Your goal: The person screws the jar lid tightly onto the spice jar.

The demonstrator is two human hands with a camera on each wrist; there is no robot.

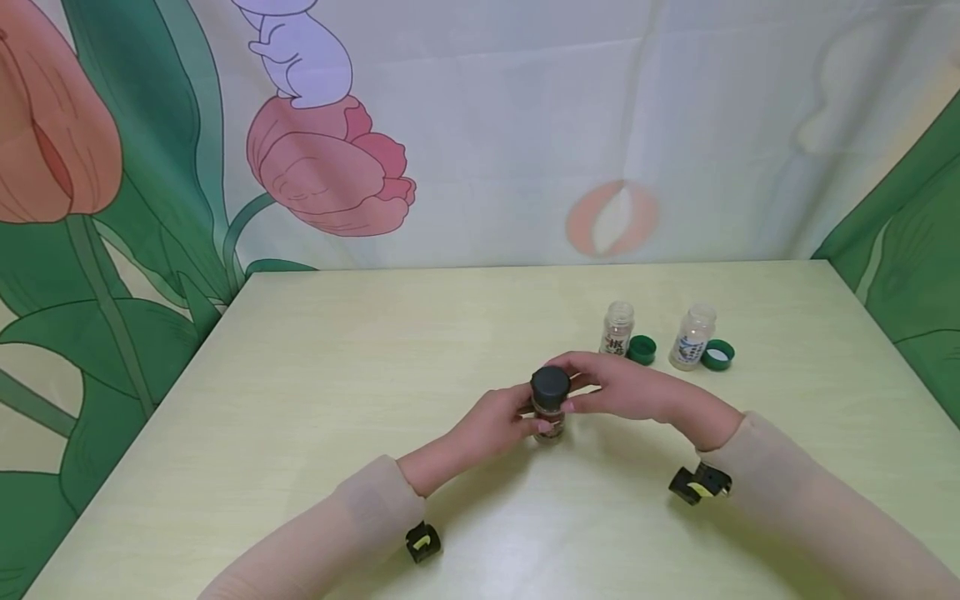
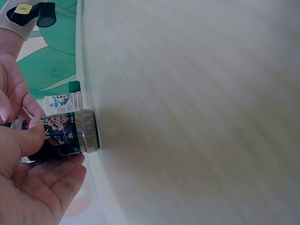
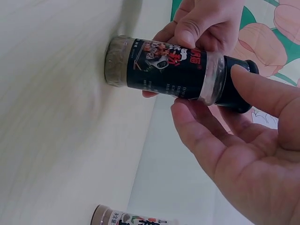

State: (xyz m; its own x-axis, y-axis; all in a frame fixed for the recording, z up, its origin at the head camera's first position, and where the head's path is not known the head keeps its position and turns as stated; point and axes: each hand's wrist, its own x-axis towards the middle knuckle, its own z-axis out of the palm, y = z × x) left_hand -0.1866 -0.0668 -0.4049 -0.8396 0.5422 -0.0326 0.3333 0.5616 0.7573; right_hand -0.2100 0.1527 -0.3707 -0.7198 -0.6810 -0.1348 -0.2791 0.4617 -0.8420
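A spice jar (image 3: 164,68) with a dark label and a black cap (image 1: 551,383) stands upright at the table's middle, brownish powder showing through its clear base. My left hand (image 1: 491,425) grips its body from the left, thumb across the label in the left wrist view. From the other side, my right hand (image 1: 622,387) holds the cap, with the thumb pressed on its side and the fingers round behind it in the right wrist view. The cap sits on the jar's neck.
Behind my right hand stand two clear jars without caps, a left one (image 1: 618,327) and a right one (image 1: 692,337). A green cap (image 1: 642,350) lies beside the first, and another green cap (image 1: 717,355), inside facing up, beside the second. A printed curtain (image 1: 487,167) hangs along the table's back edge.
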